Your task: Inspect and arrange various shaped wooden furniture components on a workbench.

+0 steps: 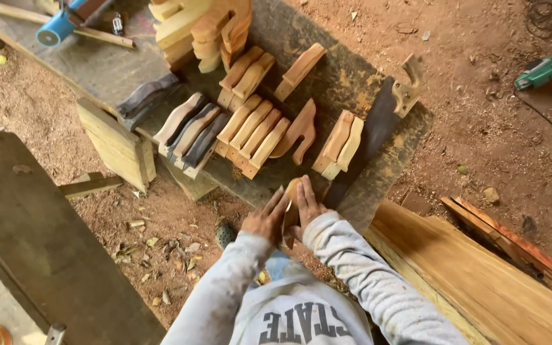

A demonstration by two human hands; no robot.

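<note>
Both hands closed on one wooden handle blank at the near edge of the bench.

From left to right: the left hand (264,220) presses its fingers against the left face of the blank (291,198); the right hand (308,206) clasps the right face, so the piece lies directly between the two grips, equally near each. Its long axis runs away from the body, top end toward the rows of finished handles (250,131) on the dark bench (384,160). Both forearms converge, wrists bent inward. A saw (388,105) lies to the right.
</note>
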